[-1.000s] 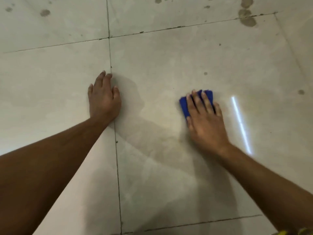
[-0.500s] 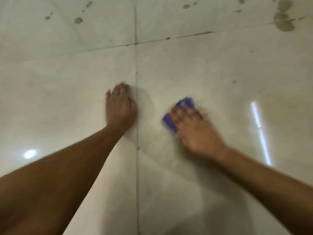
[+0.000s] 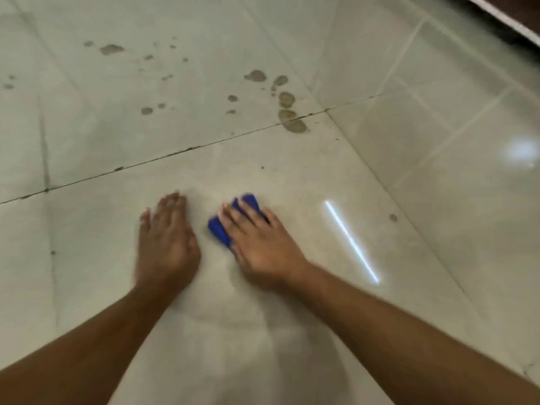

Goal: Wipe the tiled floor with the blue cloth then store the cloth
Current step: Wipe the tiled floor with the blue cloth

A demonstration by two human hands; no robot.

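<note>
Cloth [image 3: 219,232] blue, folded, under right hand [image 3: 261,247].

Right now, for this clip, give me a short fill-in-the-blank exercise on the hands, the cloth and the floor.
1. The right hand presses a folded cloth whose colour is ____.
2. The left hand lies flat on the ____.
3. The brown stains lie ____ from the person than the cloth.
4. The cloth lies between the two ____.

Missing words: blue; floor; farther; hands

Glossy tiled floor [image 3: 409,200], blue cloth [image 3: 217,230]
</note>
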